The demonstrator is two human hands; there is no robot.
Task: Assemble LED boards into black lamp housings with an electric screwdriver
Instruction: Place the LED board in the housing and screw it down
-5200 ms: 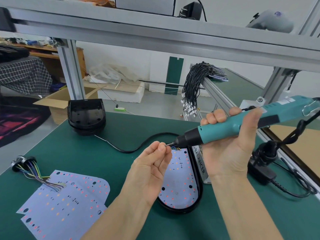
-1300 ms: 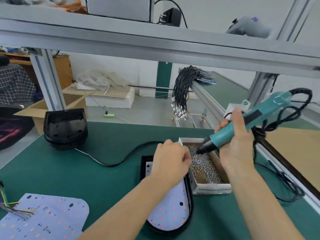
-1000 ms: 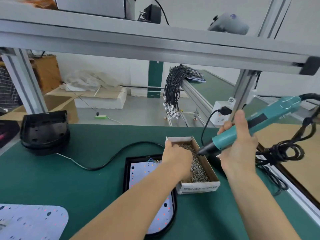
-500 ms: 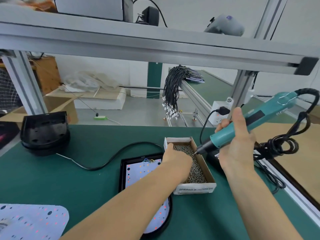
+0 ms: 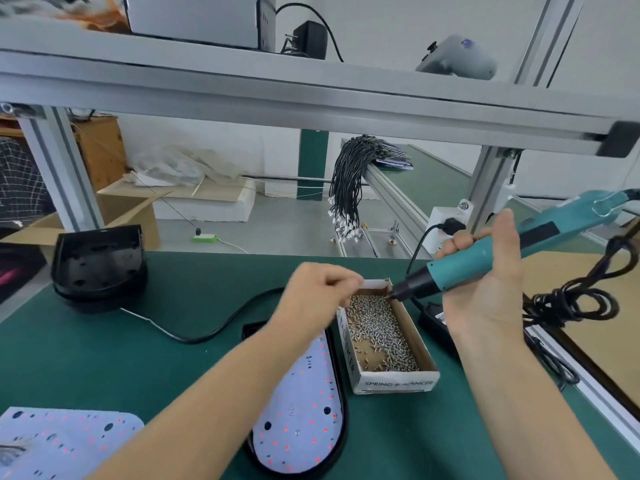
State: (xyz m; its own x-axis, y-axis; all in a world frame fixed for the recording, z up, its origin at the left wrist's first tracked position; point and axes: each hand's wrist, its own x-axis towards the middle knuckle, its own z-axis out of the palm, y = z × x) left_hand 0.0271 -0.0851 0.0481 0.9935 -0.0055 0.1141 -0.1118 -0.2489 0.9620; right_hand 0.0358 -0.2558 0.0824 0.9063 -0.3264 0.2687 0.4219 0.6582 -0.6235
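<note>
A white LED board with red dots lies inside a black lamp housing in front of me. To its right stands an open cardboard box of screws. My left hand hovers, blurred, over the box's far left corner with its fingertips pinched together as on a screw; the screw itself is too small to make out. My right hand grips the teal electric screwdriver. Its black tip points down-left at the far end of the box, close to my left fingertips.
A stack of black housings sits at the far left of the green table. Loose LED boards lie at the near left. A black cable crosses the mat. A power adapter and coiled cord lie right. An aluminium beam spans overhead.
My left hand has lifted out of the screw box and moved up and left with pinched fingers. The screwdriver tip has come closer to that hand.
</note>
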